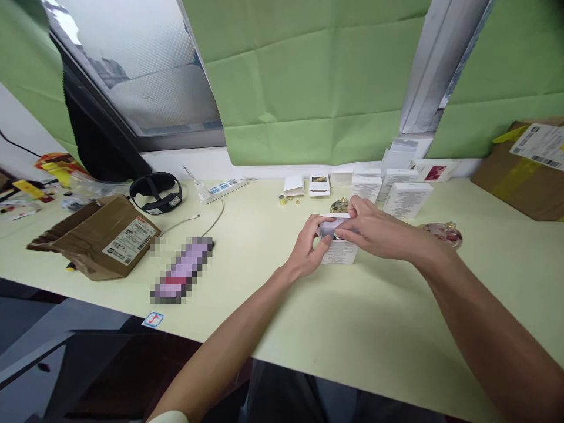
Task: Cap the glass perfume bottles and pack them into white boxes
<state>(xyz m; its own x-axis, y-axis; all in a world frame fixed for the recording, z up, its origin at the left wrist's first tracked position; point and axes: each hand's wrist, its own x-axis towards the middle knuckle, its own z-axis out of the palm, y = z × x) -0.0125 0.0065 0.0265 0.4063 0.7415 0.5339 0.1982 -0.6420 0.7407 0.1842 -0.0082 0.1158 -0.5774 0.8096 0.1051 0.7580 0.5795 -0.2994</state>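
A small white box [340,251] stands on the pale yellow table [352,317] at the centre. My left hand [308,247] grips its left side, with the fingers curled round the open top. My right hand [374,230] lies over the top from the right, fingers pinched at the box's flap. Whatever is inside the box is hidden by my fingers. A gold-coloured ornament [339,205] lies just behind the box.
Several white boxes [406,198] and small cards [319,184] line the back edge by the green paper. A pink glass item [448,232] lies right of my hands. At left are a torn cardboard parcel [103,238], a black headband device [155,192], a power strip [222,188]; another carton [524,170] far right.
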